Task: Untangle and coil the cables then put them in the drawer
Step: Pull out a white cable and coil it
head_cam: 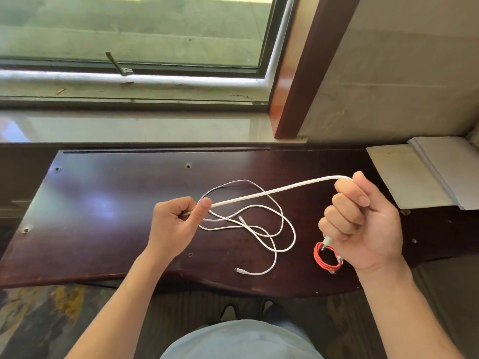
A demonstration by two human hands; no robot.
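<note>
Left hand (pixel 173 224) and right hand (pixel 363 224) are each gripping the thick white cable (pixel 272 192) — stretching it above the counter (pixel 103 203), where a thin white cable (pixel 259 229) and red coil (pixel 327 257) are lying.

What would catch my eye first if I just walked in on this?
Probably the thick white cable stretched in the air between the left hand and the raised right hand, above the middle of the dark wooden table. Beneath it a thin white cable sprawls in loose loops, and a coiled red cable lies just below the right fist.
</note>
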